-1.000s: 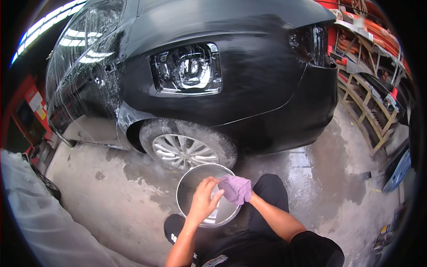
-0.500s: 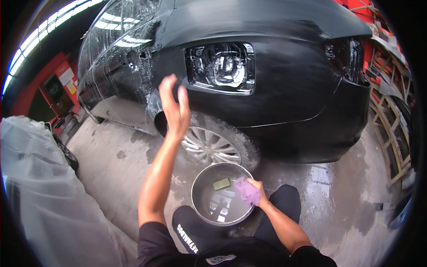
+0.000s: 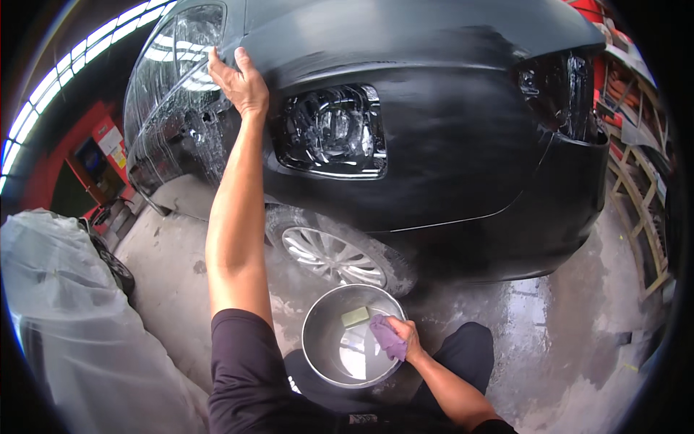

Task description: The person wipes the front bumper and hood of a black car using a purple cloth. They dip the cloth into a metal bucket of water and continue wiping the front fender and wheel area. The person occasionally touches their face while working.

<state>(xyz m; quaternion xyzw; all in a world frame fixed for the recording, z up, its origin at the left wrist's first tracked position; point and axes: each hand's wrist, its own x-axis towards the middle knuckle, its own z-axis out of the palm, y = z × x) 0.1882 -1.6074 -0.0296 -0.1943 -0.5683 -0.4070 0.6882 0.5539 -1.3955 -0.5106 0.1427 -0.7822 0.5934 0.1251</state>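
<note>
My left hand [image 3: 242,85] is raised at the dark car's [image 3: 448,152] rear side, beside the window end, fingers apart and holding nothing. Whether it touches the panel I cannot tell. Low between my knees, my right hand [image 3: 409,338] grips a wet-looking purple cloth [image 3: 389,337] at the right side of a grey bucket [image 3: 315,354]. Inside the bucket are water and a green rectangular block [image 3: 355,317]. Just right of my left forearm, the car body has a rounded square recess [image 3: 336,130] with a glossy, crumpled-looking surface.
The car's wheel [image 3: 332,253] stands right behind the bucket. Translucent sheeting [image 3: 79,318] drapes a large object on my left. Wet patches mark the concrete floor [image 3: 531,318]. A wooden frame rack [image 3: 640,210] with parts stands at the right.
My left hand has moved up and left along the car's side. My right hand stays at the bucket with the cloth, which now hangs more bunched. The whole view has shifted slightly.
</note>
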